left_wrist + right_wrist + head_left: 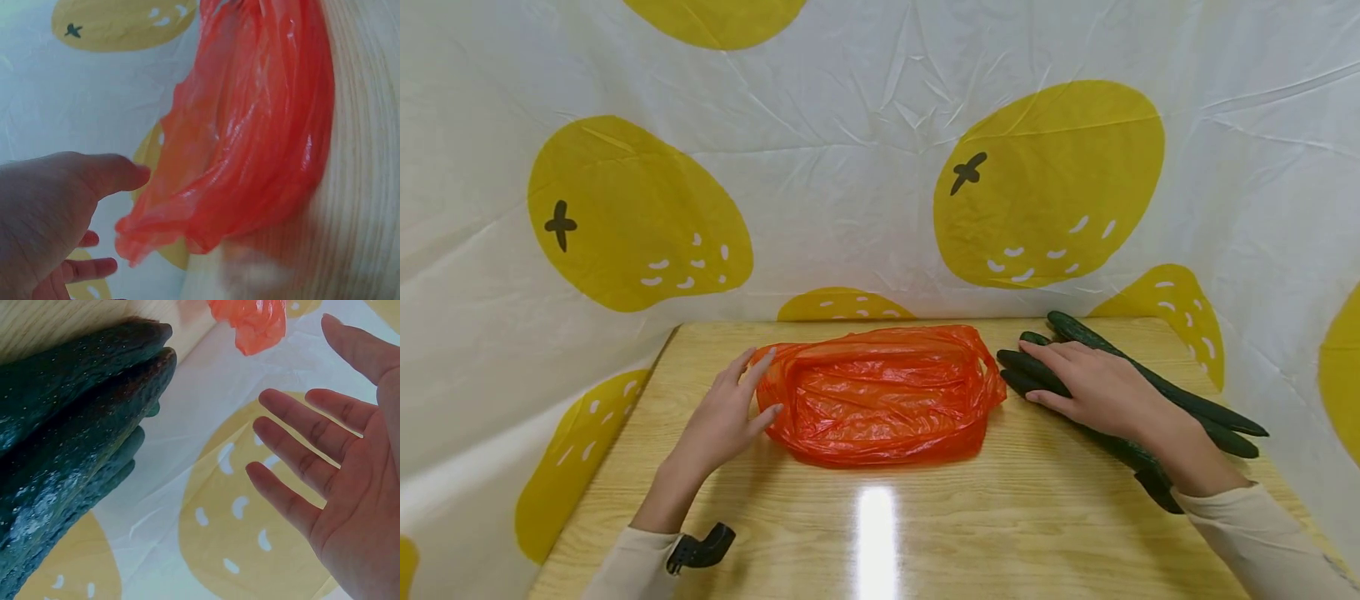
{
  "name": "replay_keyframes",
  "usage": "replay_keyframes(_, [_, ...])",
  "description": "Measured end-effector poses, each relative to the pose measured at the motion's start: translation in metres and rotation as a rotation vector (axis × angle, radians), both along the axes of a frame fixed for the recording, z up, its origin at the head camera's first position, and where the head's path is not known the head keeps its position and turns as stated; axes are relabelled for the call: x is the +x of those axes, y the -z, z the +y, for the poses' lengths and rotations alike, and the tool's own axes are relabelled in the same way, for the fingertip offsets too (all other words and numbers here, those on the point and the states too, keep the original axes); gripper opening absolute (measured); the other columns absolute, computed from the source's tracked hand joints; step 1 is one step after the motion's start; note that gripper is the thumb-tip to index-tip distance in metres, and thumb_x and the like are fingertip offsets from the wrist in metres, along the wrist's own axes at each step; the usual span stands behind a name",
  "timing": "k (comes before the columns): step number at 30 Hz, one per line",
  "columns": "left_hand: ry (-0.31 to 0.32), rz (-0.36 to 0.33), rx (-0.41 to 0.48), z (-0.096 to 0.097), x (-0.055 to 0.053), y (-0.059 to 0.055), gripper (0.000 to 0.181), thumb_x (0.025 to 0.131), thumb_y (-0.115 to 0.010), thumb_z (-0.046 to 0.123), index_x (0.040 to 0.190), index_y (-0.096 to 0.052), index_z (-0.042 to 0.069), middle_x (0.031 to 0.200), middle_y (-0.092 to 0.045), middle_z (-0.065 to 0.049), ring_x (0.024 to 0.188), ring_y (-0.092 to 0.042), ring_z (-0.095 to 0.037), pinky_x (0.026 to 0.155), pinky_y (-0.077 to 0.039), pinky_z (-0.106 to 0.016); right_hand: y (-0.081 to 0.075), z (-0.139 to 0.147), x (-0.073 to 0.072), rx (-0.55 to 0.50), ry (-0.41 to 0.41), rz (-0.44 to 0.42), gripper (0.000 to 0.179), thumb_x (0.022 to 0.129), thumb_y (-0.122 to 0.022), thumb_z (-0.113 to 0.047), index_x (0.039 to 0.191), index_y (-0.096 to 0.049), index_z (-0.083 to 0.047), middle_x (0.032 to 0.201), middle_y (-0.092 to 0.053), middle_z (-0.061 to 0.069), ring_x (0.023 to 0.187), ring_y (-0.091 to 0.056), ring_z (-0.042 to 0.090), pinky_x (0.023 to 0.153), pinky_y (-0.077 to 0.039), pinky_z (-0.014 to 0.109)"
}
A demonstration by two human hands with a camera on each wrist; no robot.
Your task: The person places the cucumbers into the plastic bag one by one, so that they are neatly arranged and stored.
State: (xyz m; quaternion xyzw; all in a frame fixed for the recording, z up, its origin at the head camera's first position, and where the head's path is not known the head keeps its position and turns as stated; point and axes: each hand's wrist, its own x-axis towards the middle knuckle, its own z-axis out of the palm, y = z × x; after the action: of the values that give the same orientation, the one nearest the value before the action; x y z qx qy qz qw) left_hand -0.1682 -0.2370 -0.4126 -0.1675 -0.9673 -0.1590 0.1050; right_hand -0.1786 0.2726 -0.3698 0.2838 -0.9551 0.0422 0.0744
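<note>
- Hovering over the cucumbers (1172, 390), the right hand (1101, 387) was nearest, fingers spread, empty.
- Cucumbers lay right of the red bag (880, 396), slanting far-left to near-right.
- Left hand (722, 417) was spread too, beside the bag's left end.

place: screened-off spot, room type unclear | signs: wood-grain table (1000, 521), fruit-print sheet (842, 217) around three sides

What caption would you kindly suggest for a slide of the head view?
A red bag lies open on a wooden table, left hand beside it, right hand over cucumbers.
</note>
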Motion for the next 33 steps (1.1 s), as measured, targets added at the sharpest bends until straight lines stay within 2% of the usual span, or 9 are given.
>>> replay_keyframes(3, [-0.035, -0.039, 0.08, -0.004, -0.001, 0.004, 0.081, 0.089, -0.079, 0.023, 0.158, -0.036, 0.014, 0.147, -0.043, -0.027, 0.125, -0.051, -0.048, 0.09, -0.051, -0.063, -0.001, 0.005, 0.0, -0.008, 0.016, -0.021, 0.069, 0.092, -0.074, -0.04, 0.15, -0.05, -0.011, 0.133, -0.065, 0.017, 0.12, -0.062, 0.037, 0.093, -0.051, 0.058])
replay_keyframes(8, [-0.053, -0.128, 0.171, -0.009, -0.001, 0.008, 0.081, 0.092, -0.076, 0.024, 0.159, -0.033, 0.014, 0.128, -0.056, -0.025, 0.11, -0.06, -0.042, 0.084, -0.054, -0.057, -0.004, 0.013, -0.001, -0.037, 0.029, -0.069, 0.069, 0.093, -0.073, -0.04, 0.151, -0.049, -0.01, 0.131, -0.067, 0.01, 0.121, -0.061, 0.037, 0.093, -0.051, 0.058])
replay_keyframes(14, [-0.028, -0.266, 0.237, -0.013, -0.004, 0.012, 0.073, 0.094, -0.074, 0.023, 0.157, -0.038, 0.01, 0.132, -0.059, -0.023, 0.107, -0.064, -0.037, 0.085, -0.055, -0.051, -0.005, 0.024, -0.005, -0.076, 0.017, -0.094, 0.069, 0.094, -0.072, -0.04, 0.15, -0.048, -0.007, 0.126, -0.07, 0.006, 0.119, -0.063, 0.036, 0.094, -0.05, 0.058])
replay_keyframes(18, [-0.017, -0.327, 0.297, -0.015, -0.006, 0.014, 0.067, 0.096, -0.071, 0.023, 0.155, -0.041, 0.011, 0.134, -0.06, -0.021, 0.11, -0.064, -0.035, 0.087, -0.056, -0.049, -0.005, 0.033, -0.007, -0.087, 0.028, -0.126, 0.071, 0.095, -0.071, -0.04, 0.152, -0.045, -0.008, 0.126, -0.07, 0.006, 0.118, -0.064, 0.036, 0.091, -0.051, 0.058])
replay_keyframes(24, [-0.023, -0.35, 0.339, -0.015, -0.009, 0.015, 0.063, 0.097, -0.069, 0.02, 0.154, -0.044, 0.013, 0.124, -0.066, -0.017, 0.108, -0.064, -0.032, 0.089, -0.055, -0.049, -0.005, 0.042, -0.009, -0.089, 0.054, -0.162, 0.071, 0.096, -0.068, -0.043, 0.153, -0.043, -0.008, 0.126, -0.07, 0.008, 0.113, -0.066, 0.035, 0.087, -0.052, 0.058])
replay_keyframes(33, [-0.021, -0.339, 0.374, -0.014, -0.011, 0.017, 0.06, 0.095, -0.069, 0.01, 0.151, -0.047, 0.009, 0.11, -0.068, -0.013, 0.101, -0.065, -0.028, 0.081, -0.055, -0.039, -0.004, 0.056, -0.013, -0.103, 0.078, -0.205, 0.07, 0.096, -0.071, -0.035, 0.151, -0.044, -0.002, 0.125, -0.07, 0.011, 0.112, -0.067, 0.034, 0.088, -0.052, 0.057])
